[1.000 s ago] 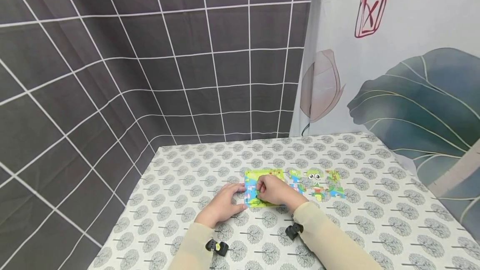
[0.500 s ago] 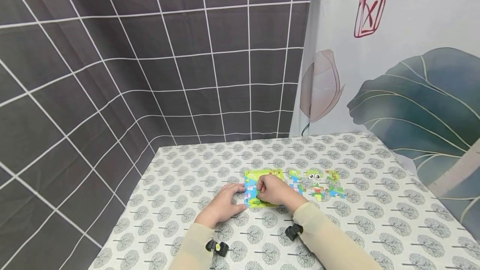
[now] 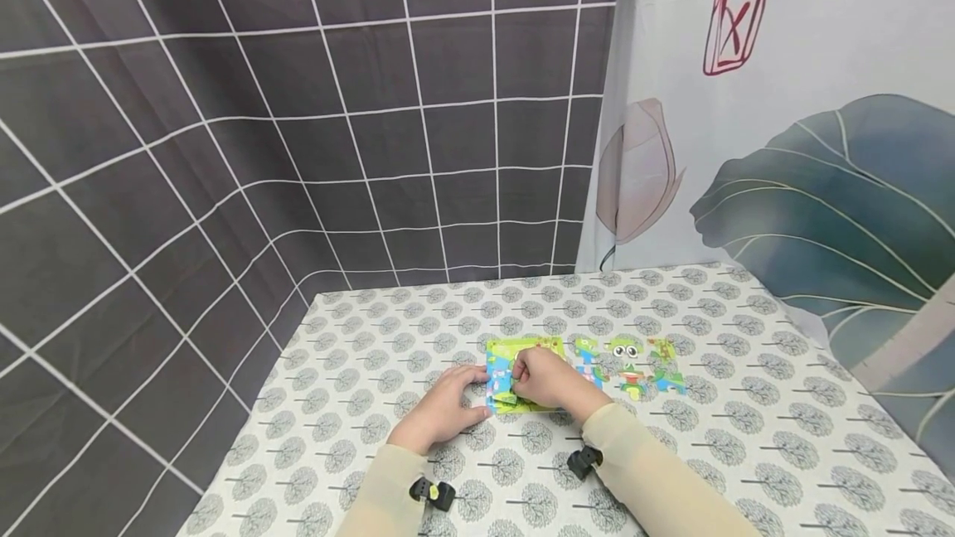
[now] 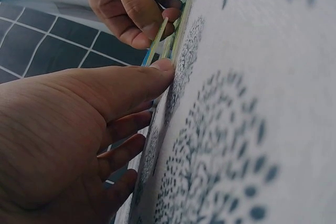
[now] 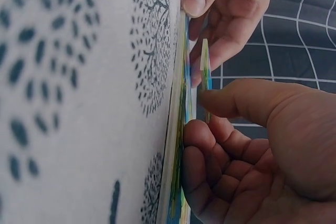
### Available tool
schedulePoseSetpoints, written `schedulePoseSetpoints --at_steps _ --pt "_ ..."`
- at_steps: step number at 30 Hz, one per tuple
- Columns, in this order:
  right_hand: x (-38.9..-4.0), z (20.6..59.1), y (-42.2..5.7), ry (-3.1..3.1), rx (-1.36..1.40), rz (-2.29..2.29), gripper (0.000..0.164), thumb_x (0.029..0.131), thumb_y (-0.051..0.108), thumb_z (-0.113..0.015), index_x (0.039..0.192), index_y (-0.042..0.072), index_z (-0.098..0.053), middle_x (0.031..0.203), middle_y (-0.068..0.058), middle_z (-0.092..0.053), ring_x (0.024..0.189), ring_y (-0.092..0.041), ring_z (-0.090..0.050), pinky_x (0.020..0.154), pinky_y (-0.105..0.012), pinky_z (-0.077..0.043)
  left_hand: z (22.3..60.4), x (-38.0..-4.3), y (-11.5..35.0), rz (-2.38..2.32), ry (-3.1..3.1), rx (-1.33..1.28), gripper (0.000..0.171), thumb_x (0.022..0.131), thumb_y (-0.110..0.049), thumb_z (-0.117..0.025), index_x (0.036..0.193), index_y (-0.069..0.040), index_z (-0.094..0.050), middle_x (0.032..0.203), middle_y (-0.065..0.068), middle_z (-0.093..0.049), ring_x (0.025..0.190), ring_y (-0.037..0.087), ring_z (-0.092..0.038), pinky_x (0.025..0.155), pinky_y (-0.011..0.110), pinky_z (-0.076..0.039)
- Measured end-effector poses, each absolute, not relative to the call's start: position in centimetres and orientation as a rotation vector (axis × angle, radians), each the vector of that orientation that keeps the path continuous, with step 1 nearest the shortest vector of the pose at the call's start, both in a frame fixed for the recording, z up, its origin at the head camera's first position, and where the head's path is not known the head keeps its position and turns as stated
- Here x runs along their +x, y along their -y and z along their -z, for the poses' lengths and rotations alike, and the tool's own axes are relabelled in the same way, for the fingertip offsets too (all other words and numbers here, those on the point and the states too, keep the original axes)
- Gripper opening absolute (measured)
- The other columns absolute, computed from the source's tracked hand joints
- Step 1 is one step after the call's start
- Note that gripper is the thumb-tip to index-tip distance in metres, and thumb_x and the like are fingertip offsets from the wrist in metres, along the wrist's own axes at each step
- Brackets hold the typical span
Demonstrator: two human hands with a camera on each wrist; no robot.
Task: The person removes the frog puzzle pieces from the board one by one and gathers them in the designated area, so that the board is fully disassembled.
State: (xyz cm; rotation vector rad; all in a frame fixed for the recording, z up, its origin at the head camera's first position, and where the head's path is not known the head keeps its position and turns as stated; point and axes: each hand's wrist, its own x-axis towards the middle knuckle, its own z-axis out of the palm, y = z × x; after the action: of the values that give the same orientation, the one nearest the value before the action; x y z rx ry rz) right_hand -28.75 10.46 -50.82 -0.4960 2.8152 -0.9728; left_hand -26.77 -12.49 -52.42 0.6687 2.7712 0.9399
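A puzzle board (image 3: 552,344) with a yellow-green border lies on the table. My right hand (image 3: 545,377) is over it, pinching a thin blue-and-green puzzle piece (image 5: 205,66) between thumb and fingertips. In the right wrist view the piece stands edge-on, slightly off the board, its tip towards my left hand. My left hand (image 3: 445,406) rests at the board's left side, its thumb at the near left corner and its other fingers relaxed along the left edge. Blue and pink printing shows at the board's left; my right hand covers much of the middle.
Right of the board lie several loose puzzle pieces, among them a green one with two big eyes (image 3: 625,350), a red-and-green one (image 3: 632,384) and a blue-green one (image 3: 669,381). A dark grid-patterned curtain (image 3: 448,205) hangs behind the tree-print tablecloth (image 3: 388,330).
The puzzle piece in my right hand has shifted and turned slightly over the board's left part, showing more blue-green. Both hands stay in nearly the same place.
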Motion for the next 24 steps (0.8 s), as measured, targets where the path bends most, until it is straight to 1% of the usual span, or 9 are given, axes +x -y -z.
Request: schedulePoseSetpoints --at_steps 3,11,18,24 --pt "-28.74 50.77 -10.44 -2.817 -0.495 0.973 0.015 0.086 0.008 -0.080 0.085 0.014 -0.066 0.072 0.003 -0.059 0.065 -0.013 -0.056 0.069 -0.033 -0.054 52.42 -26.82 12.55 -0.937 -2.777 0.674 0.053 0.092 -0.028 -0.081 0.141 -0.018 -0.063 0.157 -0.003 -0.051 0.149 0.025 -0.040 0.125 0.051 -0.031" --pt "-28.78 50.49 -10.44 -2.798 -0.516 0.981 0.014 0.087 0.009 -0.080 0.085 0.014 -0.067 0.074 0.003 -0.060 0.066 -0.014 -0.056 0.069 -0.033 -0.053 52.33 -26.87 12.69 -0.938 -2.778 0.668 0.053 0.092 -0.029 -0.081 0.141 -0.018 -0.063 0.157 -0.003 -0.051 0.149 0.025 -0.040 0.125 0.051 -0.031" --pt "-28.78 50.06 -10.62 -2.780 -0.516 1.029 0.013 0.086 0.007 -0.079 0.084 0.013 -0.068 0.073 0.002 -0.060 0.064 -0.014 -0.056 0.062 -0.031 -0.052 52.34 -26.90 12.68 -0.934 -2.791 0.695 0.054 0.091 -0.029 -0.081 0.141 -0.018 -0.063 0.156 -0.001 -0.052 0.148 0.027 -0.041 0.124 0.052 -0.032" --pt "-28.59 50.27 -11.25 -2.765 -0.512 1.032 0.013 0.086 0.008 -0.079 0.086 0.014 -0.068 0.074 0.002 -0.061 0.065 -0.014 -0.056 0.062 -0.030 -0.053 52.59 -26.80 12.62 -0.957 -2.778 0.694 0.054 0.091 -0.029 -0.082 0.141 -0.019 -0.063 0.155 -0.002 -0.052 0.148 0.027 -0.042 0.124 0.052 -0.032"
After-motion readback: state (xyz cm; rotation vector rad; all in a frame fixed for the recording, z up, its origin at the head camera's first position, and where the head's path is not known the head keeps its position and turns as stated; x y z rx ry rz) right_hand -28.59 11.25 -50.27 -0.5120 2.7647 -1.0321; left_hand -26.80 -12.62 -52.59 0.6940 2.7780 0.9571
